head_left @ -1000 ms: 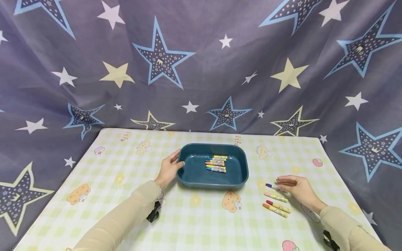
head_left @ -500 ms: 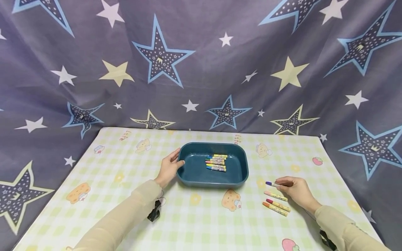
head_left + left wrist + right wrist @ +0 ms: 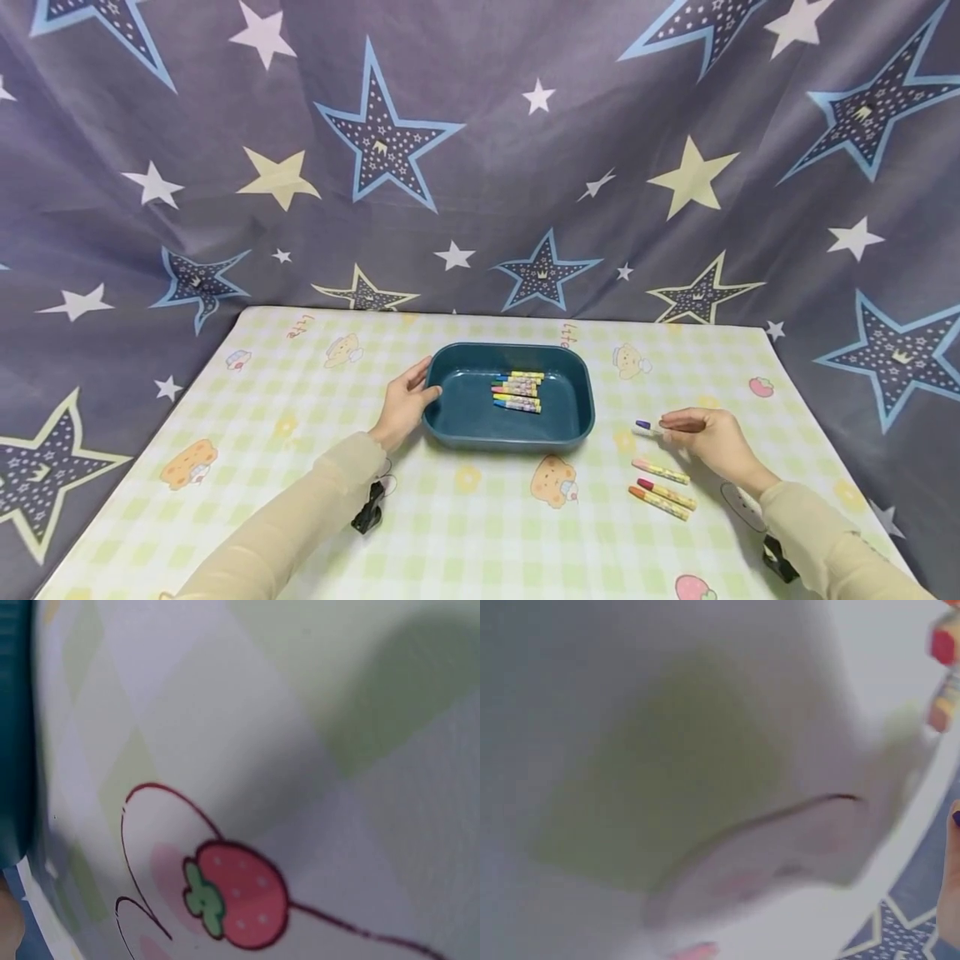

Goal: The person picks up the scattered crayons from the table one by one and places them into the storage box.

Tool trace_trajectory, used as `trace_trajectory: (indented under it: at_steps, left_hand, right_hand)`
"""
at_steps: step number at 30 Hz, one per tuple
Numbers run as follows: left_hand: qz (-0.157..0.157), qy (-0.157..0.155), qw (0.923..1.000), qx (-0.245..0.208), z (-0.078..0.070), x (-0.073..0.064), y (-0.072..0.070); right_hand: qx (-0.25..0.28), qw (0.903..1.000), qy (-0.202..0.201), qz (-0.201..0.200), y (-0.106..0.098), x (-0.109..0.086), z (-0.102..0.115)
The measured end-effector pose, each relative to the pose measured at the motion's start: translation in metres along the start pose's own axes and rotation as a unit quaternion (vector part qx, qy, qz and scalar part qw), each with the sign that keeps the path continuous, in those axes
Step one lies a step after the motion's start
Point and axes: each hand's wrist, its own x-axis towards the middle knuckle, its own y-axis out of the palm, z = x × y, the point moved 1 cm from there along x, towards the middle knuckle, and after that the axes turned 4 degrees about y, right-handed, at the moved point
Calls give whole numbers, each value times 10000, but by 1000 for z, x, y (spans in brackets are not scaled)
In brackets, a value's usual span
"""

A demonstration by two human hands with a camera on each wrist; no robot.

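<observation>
In the head view, my left hand [image 3: 401, 407] holds the left end of a dark teal rectangular tray [image 3: 457, 437], thumb over its rim and fingers outside. Several crayons [image 3: 517, 406] with printed wrappers lie in the tray, right of its middle. To the right of the tray, my right hand [image 3: 718, 446] pinches a crayon with a dark blue-purple tip [image 3: 643, 426]. The fingers hide its rear part. Three more crayons lie below this hand: a pale pink one [image 3: 662, 472], a dark red one [image 3: 667, 494] and an orange one [image 3: 658, 503].
A checked tablecloth [image 3: 420, 542] with cartoon prints covers the table. Behind and beside it hangs a dark curtain [image 3: 480, 167] with stars. The left wrist view shows mostly cloth and the tray's side [image 3: 15, 735]; the right wrist view is blurred.
My right hand has closed on the dark blue-purple crayon and raised it slightly, away from the pale pink one. The left hand and the tray have stayed in place.
</observation>
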Motion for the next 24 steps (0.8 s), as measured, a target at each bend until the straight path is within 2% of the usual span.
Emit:
trace_trajectory:
  at_steps: [12,19,24]
  left_hand:
    - [-60,55,9999,-105,1,-2,0]
    - [-110,47,9999,-68,2,-2,-2]
    - [-85,76,9999,-61,1,-2,-2]
  right_hand:
    - [456,9988,-78,140,-2,27,56]
    - [782,9959,-164,434,28,44,86]
    - [1187,9896,-178,794,52,54,99]
